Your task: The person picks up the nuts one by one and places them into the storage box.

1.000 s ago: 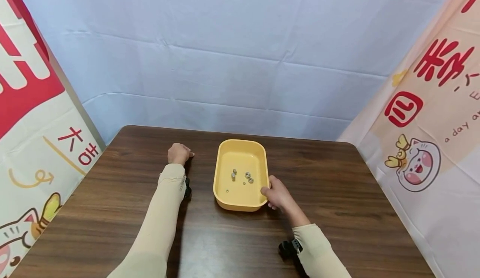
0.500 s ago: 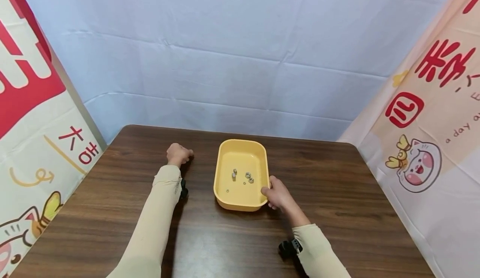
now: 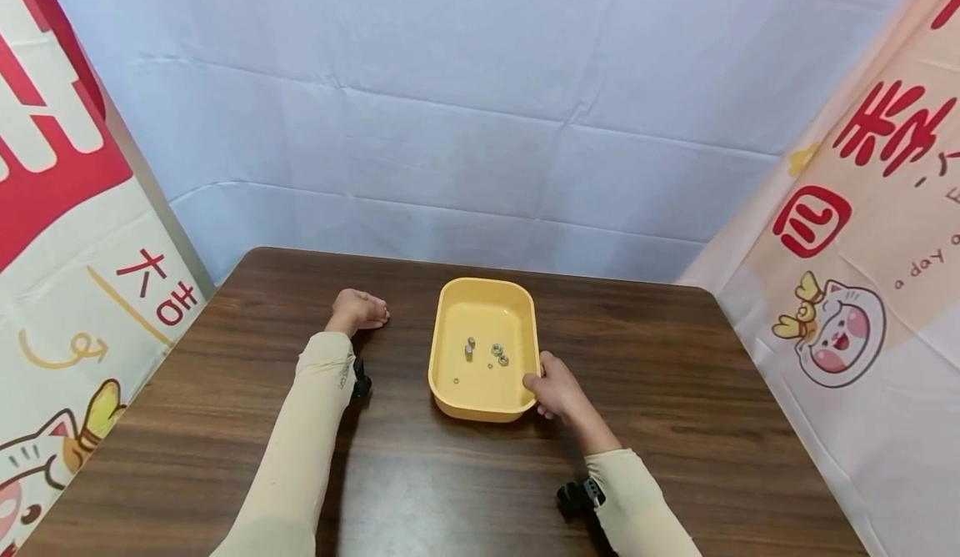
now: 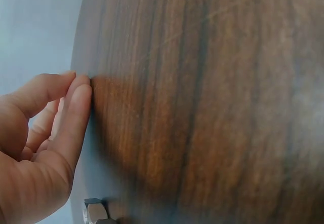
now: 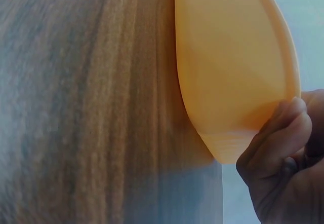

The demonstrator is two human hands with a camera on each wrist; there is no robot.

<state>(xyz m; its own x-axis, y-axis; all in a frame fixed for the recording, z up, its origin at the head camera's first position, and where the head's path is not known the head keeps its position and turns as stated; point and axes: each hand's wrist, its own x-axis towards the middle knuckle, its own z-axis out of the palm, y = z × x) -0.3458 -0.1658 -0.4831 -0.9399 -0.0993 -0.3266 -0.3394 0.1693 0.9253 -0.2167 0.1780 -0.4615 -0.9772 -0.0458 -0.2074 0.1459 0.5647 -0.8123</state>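
Right hand (image 3: 553,387) gripping yellow tray (image 3: 450,390) near corner, left hand (image 3: 358,310) seemingly loose-curled, empty, on table (image 3: 675,390)

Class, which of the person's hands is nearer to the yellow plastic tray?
Right. The right hand grips the yellow plastic tray at its near right corner; the left hand rests on the table, apart from it.

Yellow tray (image 3: 450,390) sits flat on table, mid spot. Few small metal nuts (image 3: 496,350) lie inside it.

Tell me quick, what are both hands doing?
Left hand: loosely curled, empty, resting on the table.
Right hand: grips the yellow tray corner.
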